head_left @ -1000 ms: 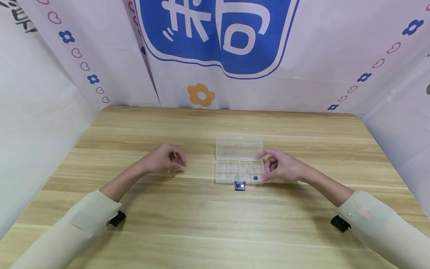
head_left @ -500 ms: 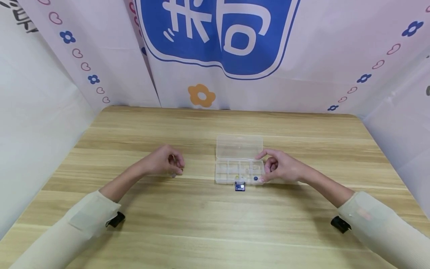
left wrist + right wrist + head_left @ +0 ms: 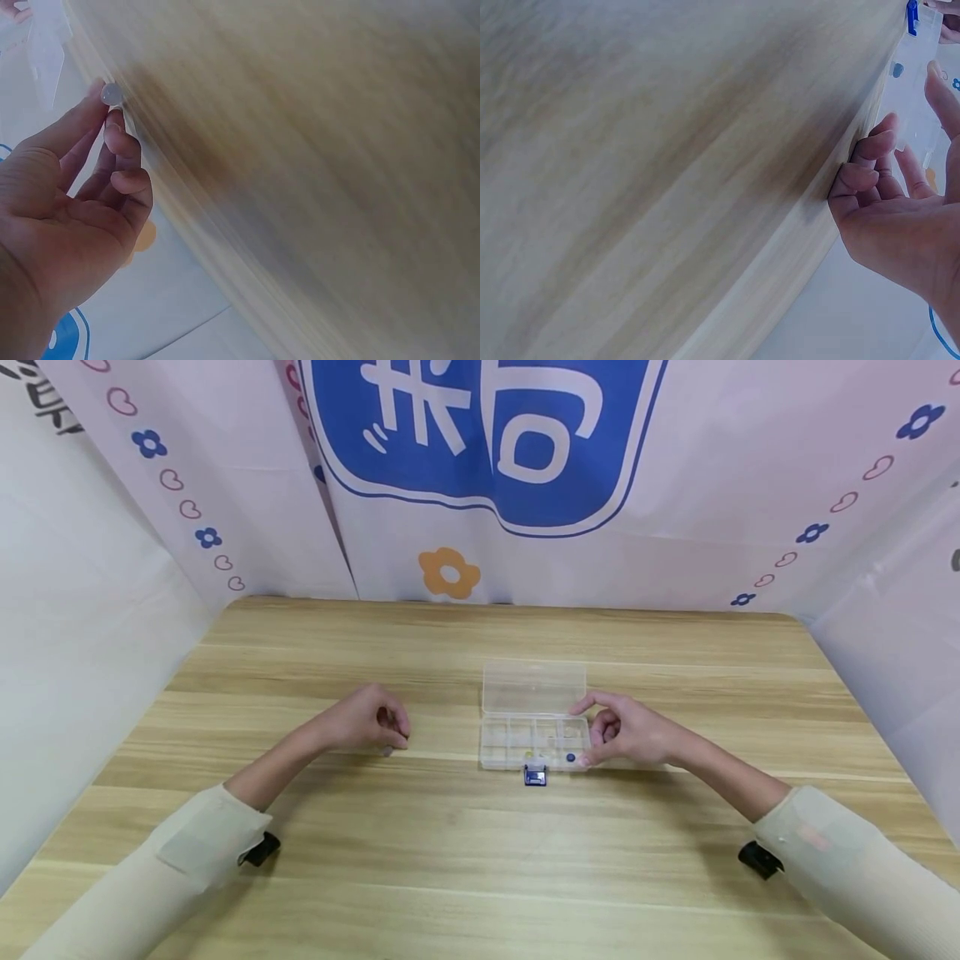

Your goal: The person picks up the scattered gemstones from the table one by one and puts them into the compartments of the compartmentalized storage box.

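Bright, even light; soft shadows under arms. Head view sharp, edges bowed. Both wrist views blurred.

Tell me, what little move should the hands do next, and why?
Probably the left hand should carry its small pale bead right, toward the clear compartment box. The bead is pinched at the fingertips just above the wooden table, the lid stands open, and the right hand steadies the box's right end.
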Demonstrator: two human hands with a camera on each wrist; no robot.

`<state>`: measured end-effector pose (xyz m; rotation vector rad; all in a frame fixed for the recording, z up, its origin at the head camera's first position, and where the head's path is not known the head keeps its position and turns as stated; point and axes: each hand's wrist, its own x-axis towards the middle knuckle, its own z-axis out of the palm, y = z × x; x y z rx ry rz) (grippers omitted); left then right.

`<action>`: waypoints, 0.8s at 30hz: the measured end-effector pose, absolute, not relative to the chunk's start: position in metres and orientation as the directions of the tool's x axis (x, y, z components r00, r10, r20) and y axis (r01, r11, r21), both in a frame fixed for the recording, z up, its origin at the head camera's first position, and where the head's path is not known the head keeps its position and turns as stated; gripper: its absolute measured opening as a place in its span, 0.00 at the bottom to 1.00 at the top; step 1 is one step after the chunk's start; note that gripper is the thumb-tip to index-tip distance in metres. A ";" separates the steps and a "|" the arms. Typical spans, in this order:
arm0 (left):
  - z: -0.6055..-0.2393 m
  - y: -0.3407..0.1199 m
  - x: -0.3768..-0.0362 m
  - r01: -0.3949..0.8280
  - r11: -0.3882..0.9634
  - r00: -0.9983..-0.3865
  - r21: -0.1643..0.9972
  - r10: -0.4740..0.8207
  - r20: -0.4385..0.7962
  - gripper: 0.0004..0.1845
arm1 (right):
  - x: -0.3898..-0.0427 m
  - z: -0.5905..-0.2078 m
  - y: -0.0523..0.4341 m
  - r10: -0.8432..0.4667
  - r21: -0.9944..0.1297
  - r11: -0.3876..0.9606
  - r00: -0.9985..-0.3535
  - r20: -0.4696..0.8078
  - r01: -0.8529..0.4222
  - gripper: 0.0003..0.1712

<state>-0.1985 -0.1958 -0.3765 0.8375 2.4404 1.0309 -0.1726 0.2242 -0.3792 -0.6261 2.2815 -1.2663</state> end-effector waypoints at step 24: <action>-0.371 -0.194 -0.196 0.353 0.576 -0.797 0.737 0.598 -0.085 0.02 | -0.172 -0.379 0.224 -0.586 -0.860 0.480 -0.793 -0.169 -0.171 0.36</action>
